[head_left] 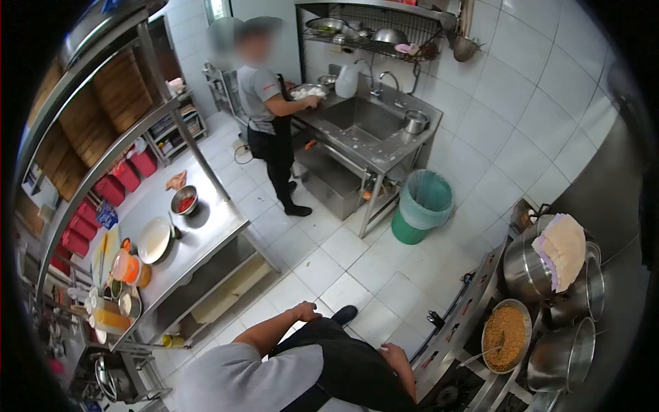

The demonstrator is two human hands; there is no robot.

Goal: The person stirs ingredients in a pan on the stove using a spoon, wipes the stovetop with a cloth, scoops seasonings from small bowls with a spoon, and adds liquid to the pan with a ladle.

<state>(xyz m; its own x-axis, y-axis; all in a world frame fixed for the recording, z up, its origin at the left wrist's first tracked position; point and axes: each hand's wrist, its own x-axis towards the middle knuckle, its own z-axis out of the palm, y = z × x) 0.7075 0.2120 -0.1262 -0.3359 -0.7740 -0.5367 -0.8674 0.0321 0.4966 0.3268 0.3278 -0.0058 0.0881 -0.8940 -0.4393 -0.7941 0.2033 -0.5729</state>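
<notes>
My left hand (306, 312) is in front of my body at waist height, fingers curled together, with nothing seen in it. Low at my right side is my right hand (395, 356), near the stove edge, its fingers a little apart and holding nothing visible. A pan of orange-brown grainy food (506, 333) stands on the stove to my right, a spoon resting in it. Beside it are large metal pots (559, 357), one with a pale folded cloth (564, 250) on top.
Ahead, a co-worker (259, 103) stands at a steel sink (364, 118), one hand by a bowl of white food (309, 91). A green bin (410, 228) stands beside the sink. On the left steel table (199, 237) are a plate (154, 240), a bowl of red food (185, 203) and sauce containers (125, 266).
</notes>
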